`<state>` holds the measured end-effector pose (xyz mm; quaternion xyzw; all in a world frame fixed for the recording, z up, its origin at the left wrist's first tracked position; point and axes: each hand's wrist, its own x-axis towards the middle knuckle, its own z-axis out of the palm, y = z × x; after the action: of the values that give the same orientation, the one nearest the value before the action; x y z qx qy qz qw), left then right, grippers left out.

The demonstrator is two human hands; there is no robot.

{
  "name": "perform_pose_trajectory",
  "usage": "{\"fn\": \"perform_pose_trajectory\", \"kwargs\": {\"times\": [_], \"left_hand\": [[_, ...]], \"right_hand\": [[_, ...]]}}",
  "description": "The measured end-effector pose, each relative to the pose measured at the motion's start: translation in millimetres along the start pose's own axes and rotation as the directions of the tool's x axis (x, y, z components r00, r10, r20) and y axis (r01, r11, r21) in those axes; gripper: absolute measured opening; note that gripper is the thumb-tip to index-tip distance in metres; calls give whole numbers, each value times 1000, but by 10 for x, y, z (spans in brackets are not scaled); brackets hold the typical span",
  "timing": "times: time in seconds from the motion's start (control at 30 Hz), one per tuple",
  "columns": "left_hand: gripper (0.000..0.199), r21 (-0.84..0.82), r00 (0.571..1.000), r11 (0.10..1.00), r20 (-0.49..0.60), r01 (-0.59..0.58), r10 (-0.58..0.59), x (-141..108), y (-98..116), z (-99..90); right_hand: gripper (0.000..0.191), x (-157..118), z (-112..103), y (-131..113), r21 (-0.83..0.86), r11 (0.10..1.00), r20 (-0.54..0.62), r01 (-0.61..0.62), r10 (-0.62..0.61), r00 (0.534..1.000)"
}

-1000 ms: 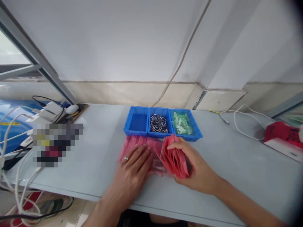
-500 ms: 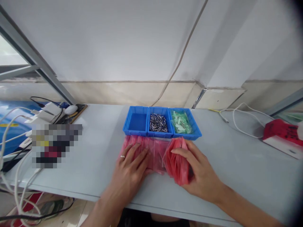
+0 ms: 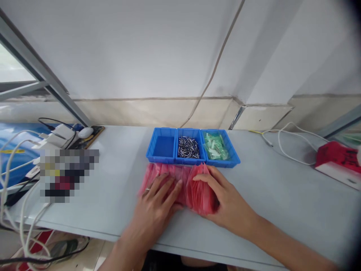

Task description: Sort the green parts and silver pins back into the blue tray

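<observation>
Pink plastic bags (image 3: 184,173) lie overlapped in a row on the grey table, just in front of three joined blue bins. My left hand (image 3: 158,199) rests on the left part of the row, fingers spread and a ring on one finger. A thick fanned bunch of the pink bags (image 3: 199,192) is gripped in my right hand (image 3: 225,195), between thumb and fingers. The left blue bin (image 3: 163,146) has nothing in it. Small metal pins (image 3: 188,147) fill the middle bin, and a green bag with pale pieces (image 3: 216,146) lies in the right bin.
Cables and a white power strip (image 3: 60,135) lie at the left, beside a blurred dark bundle (image 3: 67,173). At the far right are a white cable (image 3: 293,156) and a red item (image 3: 335,156) on a white box (image 3: 338,175). A wall stands behind the table (image 3: 270,199).
My right hand has moved left with the bunch of pink bags, nearer to my left hand. The fingers of my left hand have shifted slightly right.
</observation>
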<state>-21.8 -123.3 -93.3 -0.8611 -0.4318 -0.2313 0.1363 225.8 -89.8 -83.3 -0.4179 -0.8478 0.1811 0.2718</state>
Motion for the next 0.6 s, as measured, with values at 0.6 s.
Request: {"fn": "perform_pose_trajectory", "kwargs": {"times": [0.6], "left_hand": [[45, -11, 998, 998, -11, 60, -60, -5, 93, 28]], "right_hand": [[63, -141, -222, 130, 46, 999, -3, -23, 24, 1000]]}}
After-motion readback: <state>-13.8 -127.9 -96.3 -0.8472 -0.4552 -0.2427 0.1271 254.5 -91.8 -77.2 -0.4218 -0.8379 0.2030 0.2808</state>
